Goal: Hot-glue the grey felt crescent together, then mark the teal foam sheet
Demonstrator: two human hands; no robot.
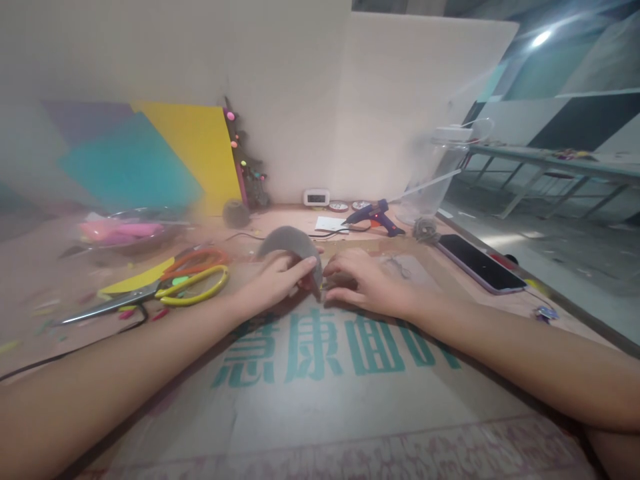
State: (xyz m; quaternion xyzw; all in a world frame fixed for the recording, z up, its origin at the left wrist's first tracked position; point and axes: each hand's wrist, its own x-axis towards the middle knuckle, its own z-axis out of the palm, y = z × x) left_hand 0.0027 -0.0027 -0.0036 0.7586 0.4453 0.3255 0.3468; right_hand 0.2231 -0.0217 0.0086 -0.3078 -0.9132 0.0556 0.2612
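1. The left hand [283, 277] is partly closed, its thumb and fingers holding a grey curved piece [289, 241]. The piece arches up beyond the knuckles and slopes down past the thumb.
2. The right hand [367, 280] faces it, fingers bent, with a gap between thumb and forefinger. Its fingertips are at the piece's right edge; whether they touch it, I cannot tell.
3. Beneath the forearms lies a pale sheet [280, 413] printed with green characters.
4. Left of the hands on the surface [285, 213] are yellow-handled scissors [223, 283], orange-handled scissors [200, 257], a yellow scrap [145, 277] and small coloured bits. A phone [480, 265] lies to the right.
5. Farther back, a glue gun [383, 213] rests near a white card [331, 225] and a grey wad [426, 230]. A bowl [160, 215] with pink contents is at the left.
6. Along the back are a small digital display [316, 198], a clear bottle [435, 177] and a dark upright decoration [255, 173] dotted with coloured balls. Purple, yellow and teal sheets [130, 167] overlap against a pale panel [300, 87].
7. Beyond, at the right, a long table [550, 159] stands on a grey floor [550, 267] under a bright light [541, 38].
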